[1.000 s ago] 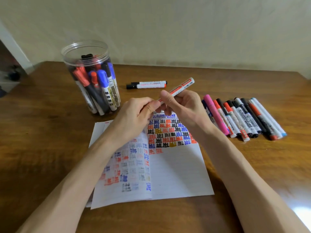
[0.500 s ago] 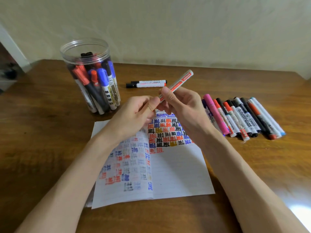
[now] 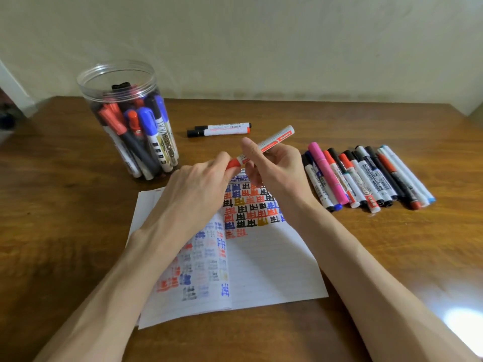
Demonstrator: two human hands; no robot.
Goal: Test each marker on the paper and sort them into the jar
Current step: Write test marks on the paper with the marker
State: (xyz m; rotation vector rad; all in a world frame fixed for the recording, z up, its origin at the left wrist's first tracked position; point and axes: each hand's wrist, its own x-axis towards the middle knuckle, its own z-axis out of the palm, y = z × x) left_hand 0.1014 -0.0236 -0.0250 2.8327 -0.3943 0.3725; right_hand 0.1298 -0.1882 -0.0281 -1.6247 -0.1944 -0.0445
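My right hand (image 3: 274, 168) grips the white barrel of a red marker (image 3: 271, 141) above the top of the paper (image 3: 274, 270). Its red cap end (image 3: 234, 162) is pinched by my left hand (image 3: 198, 186); the cap sits against the barrel. The marker slants up to the right. The paper carries many small red, blue, black and yellow test marks. A clear plastic jar (image 3: 125, 118) with several markers in it stands at the back left. A row of several markers (image 3: 366, 176) lies to the right of the paper.
Two markers (image 3: 219, 129) lie side by side on the wooden table (image 3: 52, 205) behind my hands. A pale wall runs along the table's far edge. A bright reflection shows at the table's near right.
The red cap end now shows between my hands, where before my left fingers covered it. The marker has stayed in both hands above the paper.
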